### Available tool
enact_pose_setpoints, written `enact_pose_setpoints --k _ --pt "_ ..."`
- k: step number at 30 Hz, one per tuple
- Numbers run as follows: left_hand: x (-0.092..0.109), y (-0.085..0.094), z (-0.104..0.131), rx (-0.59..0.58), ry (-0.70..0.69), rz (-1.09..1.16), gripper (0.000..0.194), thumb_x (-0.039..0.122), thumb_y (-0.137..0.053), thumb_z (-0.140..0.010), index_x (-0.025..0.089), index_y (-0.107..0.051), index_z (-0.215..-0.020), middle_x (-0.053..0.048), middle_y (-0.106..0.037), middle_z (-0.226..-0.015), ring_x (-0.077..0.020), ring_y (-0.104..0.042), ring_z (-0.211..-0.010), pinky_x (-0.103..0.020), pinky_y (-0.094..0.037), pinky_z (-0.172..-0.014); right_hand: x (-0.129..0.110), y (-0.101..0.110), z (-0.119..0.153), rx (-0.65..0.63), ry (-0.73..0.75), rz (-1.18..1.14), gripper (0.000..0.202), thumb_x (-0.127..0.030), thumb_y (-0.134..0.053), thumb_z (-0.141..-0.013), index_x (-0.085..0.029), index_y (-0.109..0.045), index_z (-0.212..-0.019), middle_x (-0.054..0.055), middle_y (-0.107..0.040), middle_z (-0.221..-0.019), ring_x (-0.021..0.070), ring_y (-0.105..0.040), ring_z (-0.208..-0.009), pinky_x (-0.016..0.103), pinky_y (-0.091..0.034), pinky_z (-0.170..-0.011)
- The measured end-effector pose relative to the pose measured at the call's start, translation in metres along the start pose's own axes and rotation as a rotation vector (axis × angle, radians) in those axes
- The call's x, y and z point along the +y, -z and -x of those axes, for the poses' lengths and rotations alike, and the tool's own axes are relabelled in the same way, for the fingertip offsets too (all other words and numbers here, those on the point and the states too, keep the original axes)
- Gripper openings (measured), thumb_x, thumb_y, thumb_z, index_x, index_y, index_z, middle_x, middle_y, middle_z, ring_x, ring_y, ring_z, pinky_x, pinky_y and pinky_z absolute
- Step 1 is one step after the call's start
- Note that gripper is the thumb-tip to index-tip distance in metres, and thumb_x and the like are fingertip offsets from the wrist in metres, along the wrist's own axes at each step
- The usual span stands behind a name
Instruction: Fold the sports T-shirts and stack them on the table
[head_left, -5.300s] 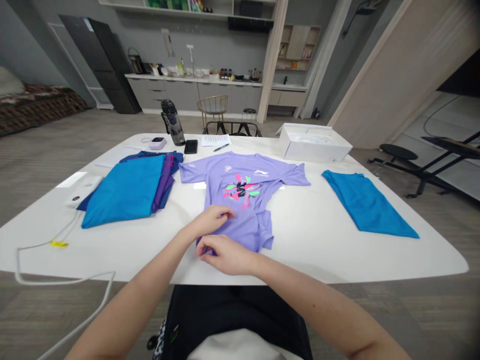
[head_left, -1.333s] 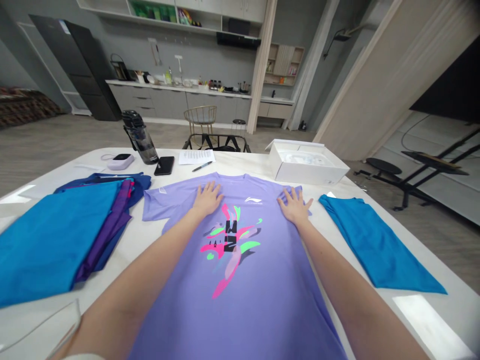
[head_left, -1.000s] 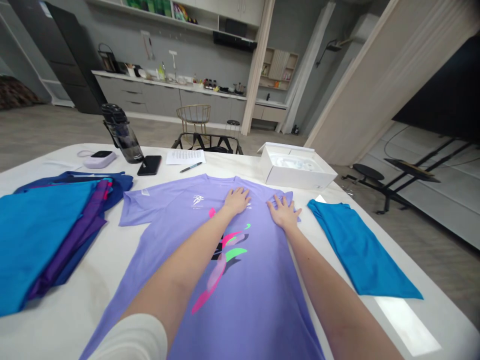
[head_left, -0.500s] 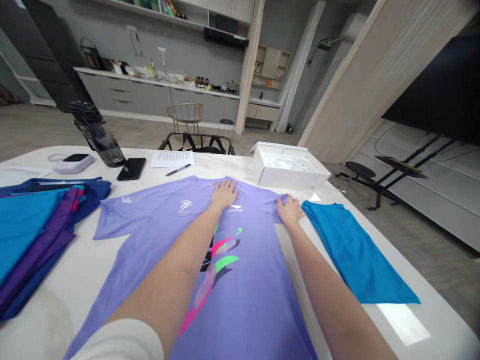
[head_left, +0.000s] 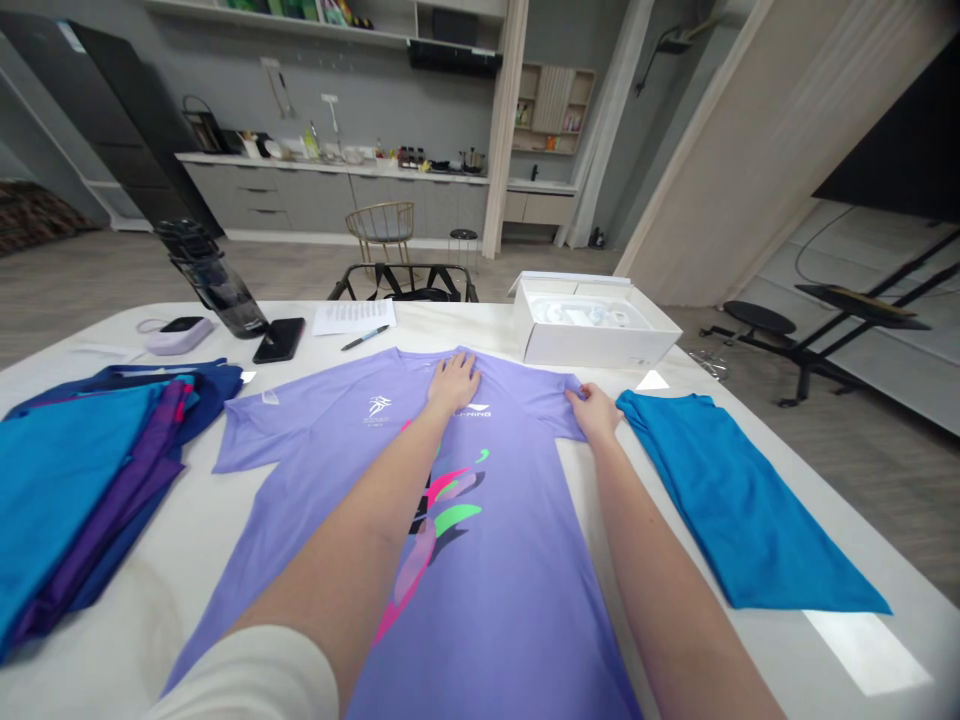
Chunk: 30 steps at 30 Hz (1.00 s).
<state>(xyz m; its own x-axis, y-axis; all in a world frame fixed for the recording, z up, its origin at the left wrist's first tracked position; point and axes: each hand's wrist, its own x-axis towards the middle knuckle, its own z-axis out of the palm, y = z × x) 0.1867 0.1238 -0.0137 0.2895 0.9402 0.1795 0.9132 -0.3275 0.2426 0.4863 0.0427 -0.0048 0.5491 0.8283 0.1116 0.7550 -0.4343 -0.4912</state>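
Note:
A lavender T-shirt (head_left: 510, 560) lies spread face up on the white table, with a pink, green and black print down its front. My left hand (head_left: 453, 383) rests flat near the collar, fingers slightly apart, pressing on the fabric. At the right sleeve, my right hand (head_left: 594, 408) pinches the sleeve's edge between thumb and fingers. Just right of that hand lies a folded blue garment (head_left: 742, 500). On the left side sits a stack of blue, purple and navy clothes (head_left: 82, 450). My left forearm hides part of the print.
Along the table's (head_left: 480, 322) far side are a dark bottle (head_left: 217, 285), a phone (head_left: 280, 340), a lilac device (head_left: 178, 336), a printed sheet (head_left: 352, 317), a pen (head_left: 365, 338) and an open white box (head_left: 596, 325). A black-framed chair (head_left: 405, 280) stands behind the table.
The view has shifted slightly, so the table items appear a little further right. My right hand's fingers have closed more on the sleeve edge. My left hand stays on the shirt near the collar.

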Motion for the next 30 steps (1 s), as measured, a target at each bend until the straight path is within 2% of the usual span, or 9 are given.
enact_pose_setpoints --k 4,7,12,15,17,20,25,28,30 --pt "-0.001 0.002 0.000 0.006 0.009 0.010 0.058 0.042 -0.027 -0.103 0.019 -0.041 -0.154 -0.010 -0.037 -0.163 -0.0245 -0.034 -0.150 -0.045 -0.020 -0.125 0.001 -0.001 0.001 0.031 0.021 -0.110 0.030 -0.050 -0.058 -0.092 -0.025 -0.064 -0.105 0.007 -0.074 -0.109 0.0264 -0.065 -0.108 0.038 -0.037 -0.098" --pt "-0.003 0.001 -0.001 -0.004 0.013 0.046 0.056 0.040 -0.027 -0.104 0.019 -0.042 -0.153 -0.009 -0.038 -0.162 -0.0239 -0.034 -0.149 -0.045 -0.020 -0.125 0.003 -0.002 0.001 0.039 0.048 -0.163 0.027 -0.048 -0.060 -0.090 -0.025 -0.063 -0.103 0.005 -0.074 -0.101 0.0251 -0.065 -0.104 0.036 -0.038 -0.096" --pt "-0.007 0.006 -0.009 0.021 0.022 0.060 0.049 0.028 -0.027 -0.104 0.021 -0.047 -0.148 -0.009 -0.051 -0.153 -0.0241 -0.046 -0.140 -0.044 -0.030 -0.120 0.010 -0.003 0.000 0.064 0.104 -0.342 0.035 -0.055 -0.060 -0.084 -0.023 -0.064 -0.096 0.003 -0.070 -0.082 0.0235 -0.064 -0.081 0.031 -0.045 -0.075" --pt "-0.015 0.018 -0.028 -0.001 0.006 0.015 0.048 0.025 -0.031 -0.102 0.023 -0.048 -0.148 -0.013 -0.059 -0.141 -0.0287 -0.052 -0.131 -0.049 -0.038 -0.111 0.014 -0.002 -0.001 0.059 0.144 -0.452 0.042 -0.062 -0.058 -0.081 -0.022 -0.064 -0.094 0.001 -0.066 -0.070 0.0217 -0.060 -0.068 0.029 -0.044 -0.063" --pt "-0.023 0.028 -0.045 -0.037 -0.033 0.000 0.049 0.023 -0.035 -0.101 0.022 -0.048 -0.148 -0.016 -0.059 -0.139 -0.0317 -0.052 -0.130 -0.052 -0.039 -0.109 0.015 -0.002 0.000 0.048 0.146 -0.485 0.043 -0.063 -0.060 -0.079 -0.023 -0.063 -0.093 -0.001 -0.064 -0.067 0.0200 -0.059 -0.064 0.028 -0.044 -0.059" --pt "-0.036 0.036 -0.070 -0.128 -0.087 0.039 0.046 0.020 -0.045 -0.096 0.023 -0.057 -0.141 -0.014 -0.060 -0.138 -0.0301 -0.054 -0.129 -0.046 -0.041 -0.109 0.014 -0.002 0.000 0.022 0.124 -0.537 0.045 -0.064 -0.065 -0.075 -0.023 -0.064 -0.094 -0.002 -0.064 -0.067 0.0184 -0.059 -0.062 0.027 -0.045 -0.058" --pt "-0.050 0.034 -0.087 -0.201 -0.117 0.154 0.035 0.018 -0.053 -0.092 0.023 -0.071 -0.121 -0.006 -0.072 -0.122 -0.0203 -0.065 -0.113 -0.028 -0.048 -0.100 0.004 0.014 0.006 -0.146 0.061 -0.761 0.048 -0.064 -0.071 -0.071 -0.022 -0.064 -0.093 0.000 -0.069 -0.071 0.0192 -0.064 -0.065 0.028 -0.051 -0.058" --pt "-0.052 0.035 -0.088 -0.190 -0.097 0.230 0.026 0.021 -0.060 -0.088 0.021 -0.075 -0.109 -0.005 -0.075 -0.109 -0.0198 -0.068 -0.104 -0.026 -0.050 -0.095 -0.021 0.043 0.015 -0.352 0.017 -0.898 0.044 -0.056 -0.078 -0.069 -0.023 -0.064 -0.094 0.001 -0.071 -0.075 0.0199 -0.066 -0.065 0.030 -0.053 -0.059" --pt "-0.051 0.037 -0.088 -0.167 -0.079 0.289 0.020 0.022 -0.064 -0.086 0.020 -0.076 -0.102 -0.006 -0.076 -0.106 -0.0204 -0.068 -0.102 -0.027 -0.050 -0.095 -0.049 0.069 0.024 -0.443 0.018 -0.954 0.041 -0.051 -0.081 -0.070 -0.022 -0.065 -0.094 0.001 -0.071 -0.075 0.0186 -0.066 -0.063 0.029 -0.053 -0.057"
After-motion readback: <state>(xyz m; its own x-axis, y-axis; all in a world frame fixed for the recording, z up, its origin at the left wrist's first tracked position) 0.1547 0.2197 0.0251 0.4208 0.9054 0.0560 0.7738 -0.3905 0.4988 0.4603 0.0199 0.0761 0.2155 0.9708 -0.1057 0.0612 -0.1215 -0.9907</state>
